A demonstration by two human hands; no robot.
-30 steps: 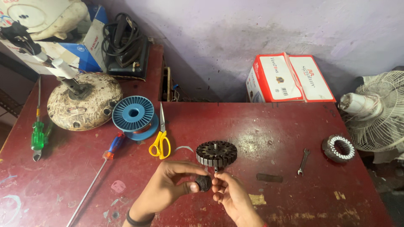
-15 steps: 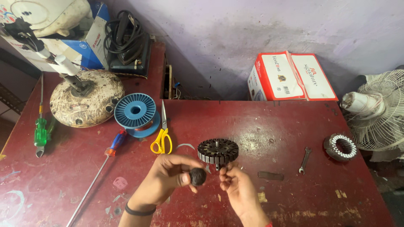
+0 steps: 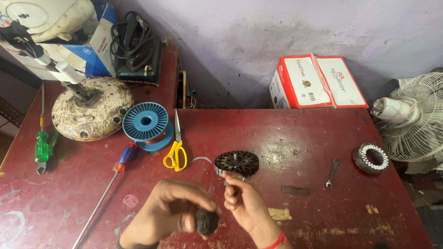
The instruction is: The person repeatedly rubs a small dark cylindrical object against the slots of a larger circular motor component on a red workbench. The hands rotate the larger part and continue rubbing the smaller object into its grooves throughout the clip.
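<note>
My left hand point(image 3: 173, 210) grips a small dark roll of tape point(image 3: 206, 222) between thumb and curled fingers, low near the front edge of the scuffed dark-red wooden bench point(image 3: 286, 143). My right hand point(image 3: 246, 201) is pinched shut just beside it, fingertips closed on something too thin to make out, right in front of the black toothed round motor stator point(image 3: 236, 163) that lies flat at the bench's middle. Yellow-handled scissors point(image 3: 176, 150) and a blue plastic wire spool point(image 3: 146, 122) lie toward the back left; a long screwdriver with a red-and-blue handle point(image 3: 108, 186) runs toward the front left corner. A small grey spanner point(image 3: 332, 172) and a wound ring-shaped coil point(image 3: 370, 157) lie near the right edge. Behind the bench rises a stained pale-violet wall point(image 3: 277, 32). A white cardboard box with red borders point(image 3: 316, 82) stands against the bench's back edge, and a blue-and-white carton point(image 3: 87, 55) fills the back left corner.
</note>
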